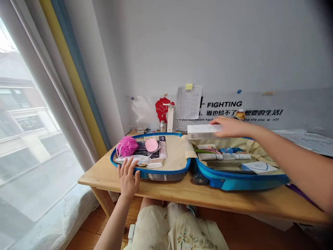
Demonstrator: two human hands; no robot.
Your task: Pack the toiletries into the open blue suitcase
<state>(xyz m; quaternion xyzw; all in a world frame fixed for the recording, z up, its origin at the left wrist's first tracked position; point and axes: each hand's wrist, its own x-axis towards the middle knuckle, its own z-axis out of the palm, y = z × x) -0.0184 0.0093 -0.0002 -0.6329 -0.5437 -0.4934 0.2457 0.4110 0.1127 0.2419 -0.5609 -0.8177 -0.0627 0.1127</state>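
A blue suitcase (169,171) lies spread flat on the wooden table, both halves facing up. My right hand (225,127) grips a white box (199,131) above the hinge between the halves. Fingers apart, my left hand (128,178) rests at the front rim of the left half. Just beyond it are a pink bath puff (127,146), a round pink item (151,144) in clear wrap, dark slim items and a pack of cotton swabs (155,163). In the right half lie a blue-and-white box (260,167) and several tubes and packets (226,156).
The wooden table (104,173) stands against a wall with a taped paper sheet (189,102). Behind the suitcase are a white desk lamp (170,118), a metal bottle (162,126) and a yellow-labelled bottle (240,114). Papers (309,140) lie at right; a curtained window is at left.
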